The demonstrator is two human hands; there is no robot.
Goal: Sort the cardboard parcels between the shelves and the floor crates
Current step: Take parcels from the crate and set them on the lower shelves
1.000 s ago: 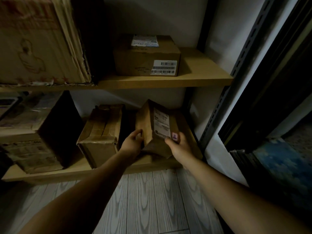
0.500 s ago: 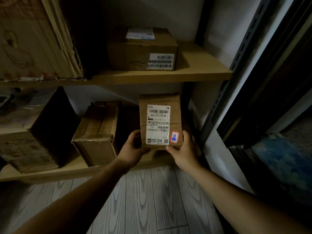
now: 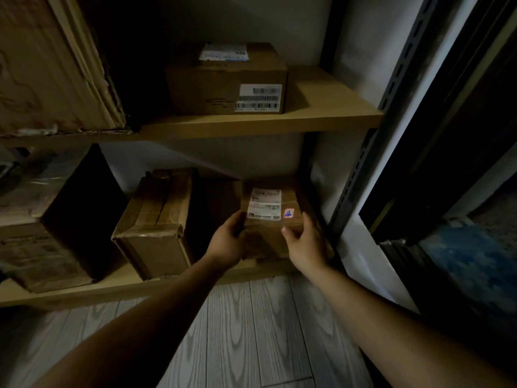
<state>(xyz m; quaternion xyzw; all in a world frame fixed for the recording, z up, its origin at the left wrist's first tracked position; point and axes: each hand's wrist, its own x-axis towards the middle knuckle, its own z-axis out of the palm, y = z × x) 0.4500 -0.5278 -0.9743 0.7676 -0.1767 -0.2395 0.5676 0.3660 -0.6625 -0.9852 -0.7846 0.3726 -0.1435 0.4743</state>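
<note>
Up and far to the left of your hands, the biggest carton (image 3: 50,65) fills the end of the upper shelf (image 3: 321,121), with torn edges. Below it, still well left of your left hand (image 3: 228,243), a dark box (image 3: 56,219) sits on the lower shelf (image 3: 84,289). Just beside your left hand, on its left, a taped carton (image 3: 156,222) lies at an angle, with a shadowed gap between it and your fingers. Straight above both hands, a labelled box (image 3: 226,82) stands on the upper shelf.

Between your hands is the small parcel (image 3: 272,219), the smallest one. Your left hand grasps its left side and your right hand (image 3: 306,242) grasps its right side, thumb on the front face. Its white label and a little red-edged sticker face up. It seems to rest at the right end of the lower shelf, close to the metal upright (image 3: 361,163), but I cannot tell if its full weight is already down.

I judge the sorting only partly done: four boxes are shelved and this one is being placed or taken. No floor crate is visible, so how much remains I cannot say.
</note>
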